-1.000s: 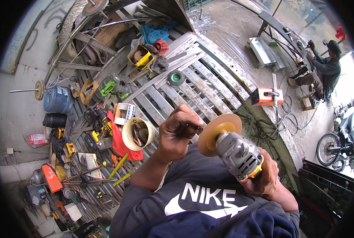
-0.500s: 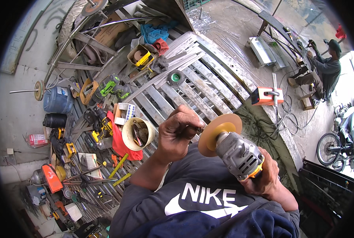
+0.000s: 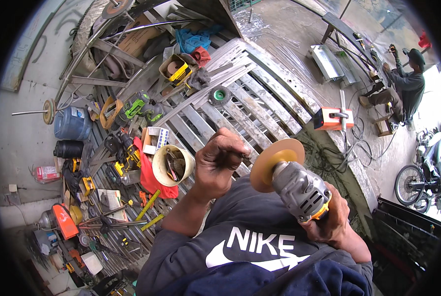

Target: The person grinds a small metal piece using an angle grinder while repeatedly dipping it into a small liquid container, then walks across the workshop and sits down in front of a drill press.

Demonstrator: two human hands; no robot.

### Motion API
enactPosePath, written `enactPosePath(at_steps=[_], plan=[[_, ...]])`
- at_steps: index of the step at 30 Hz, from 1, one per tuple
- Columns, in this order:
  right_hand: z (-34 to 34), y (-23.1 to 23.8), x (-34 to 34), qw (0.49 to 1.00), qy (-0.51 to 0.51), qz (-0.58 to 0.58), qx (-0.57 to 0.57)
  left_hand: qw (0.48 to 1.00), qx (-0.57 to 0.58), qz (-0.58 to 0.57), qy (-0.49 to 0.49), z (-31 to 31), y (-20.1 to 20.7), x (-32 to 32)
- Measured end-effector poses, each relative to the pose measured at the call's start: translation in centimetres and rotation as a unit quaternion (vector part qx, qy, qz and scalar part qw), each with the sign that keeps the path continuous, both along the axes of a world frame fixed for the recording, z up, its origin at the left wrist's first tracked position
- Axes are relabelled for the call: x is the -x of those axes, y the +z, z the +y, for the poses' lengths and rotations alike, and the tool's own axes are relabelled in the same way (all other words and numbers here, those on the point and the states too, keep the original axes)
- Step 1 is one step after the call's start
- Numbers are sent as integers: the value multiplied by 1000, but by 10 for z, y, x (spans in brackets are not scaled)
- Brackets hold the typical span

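My right hand [image 3: 333,214] is wrapped round the body of a grey and yellow angle grinder [image 3: 302,190], holding it up in front of my chest. A thin tan disc [image 3: 274,160] is fitted at the grinder's head, its face turned toward my left hand. Curled and closed, my left hand [image 3: 221,160] is raised just left of the disc, with a small gap between them. Its thumb and fingers meet near the disc's edge; whether they pinch something small cannot be made out. A round disc with a green centre [image 3: 219,96] lies on the metal slats beyond.
Left of my arm stands a cream bucket [image 3: 182,170] holding tools, beside a red cloth [image 3: 151,180]. A green power tool [image 3: 134,106] lies farther left. An orange machine [image 3: 329,119] with cables sits at right. Beyond it, another person [image 3: 408,84] sits near a motorcycle [image 3: 415,182].
My left hand has drawn slightly left, away from the disc. The grinder has shifted a little to the right, still in my right hand. The other person's raised hand has moved.
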State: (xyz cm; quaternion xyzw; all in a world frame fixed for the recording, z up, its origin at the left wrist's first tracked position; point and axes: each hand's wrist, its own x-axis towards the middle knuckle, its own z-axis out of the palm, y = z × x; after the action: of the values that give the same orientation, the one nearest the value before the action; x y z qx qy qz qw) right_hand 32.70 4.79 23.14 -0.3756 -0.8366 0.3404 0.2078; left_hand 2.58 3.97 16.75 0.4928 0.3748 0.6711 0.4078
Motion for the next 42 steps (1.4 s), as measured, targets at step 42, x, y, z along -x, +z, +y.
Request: enactPosePath(at_steps=[42], plan=[[0, 1, 3, 1000, 21, 4, -12, 999, -17, 26, -15, -2, 6, -4]])
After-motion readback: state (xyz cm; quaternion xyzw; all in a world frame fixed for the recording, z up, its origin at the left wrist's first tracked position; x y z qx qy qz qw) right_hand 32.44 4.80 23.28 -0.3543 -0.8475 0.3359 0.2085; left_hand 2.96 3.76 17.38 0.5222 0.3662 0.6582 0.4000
